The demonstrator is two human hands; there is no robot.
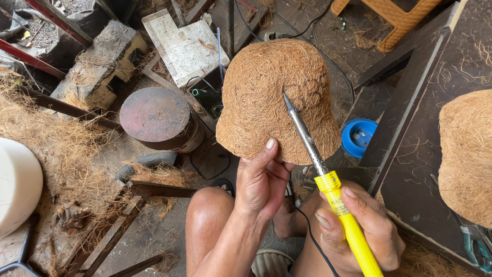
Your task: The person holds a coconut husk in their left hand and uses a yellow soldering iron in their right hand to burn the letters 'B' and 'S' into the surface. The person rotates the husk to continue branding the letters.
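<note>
1. Your left hand (pixel 261 182) grips the lower rim of the coir shell (pixel 277 100), thumb pressed on the outer face and fingers curled under the edge. The hand is closed firmly on it, and the shell is held up over your knees, dome side toward you, clear of the floor.

2. Your right hand (pixel 359 231) is wrapped around the yellow handle of the soldering iron (pixel 328 182), fingers closed tight, with the black cord trailing down between your legs.

3. The iron's metal tip (pixel 285 97) touches the shell near its middle, just beside a faint looping line already marked into the fibre. Judging from that, you are partway through burning a pattern into the surface.

4. The next move likely calls for a slow, even drag of the tip along the curve. Keep pressure light: the fibre is loose and dry, and lingering in one place may scorch through it.

5. Keep your left thumb well apart from the tip's path; turn the shell with that hand rather than reaching the iron across it.

6. Mind the cord, so it does not snag on your knee as you turn your wrist.

7. A second coir shell (pixel 466 154) sits on the dark bench (pixel 410 169) at your right, and a blue lid (pixel 359 137) lies on the floor below the held shell. A rusty drum (pixel 160 119) stands to the left among loose fibre.
</note>
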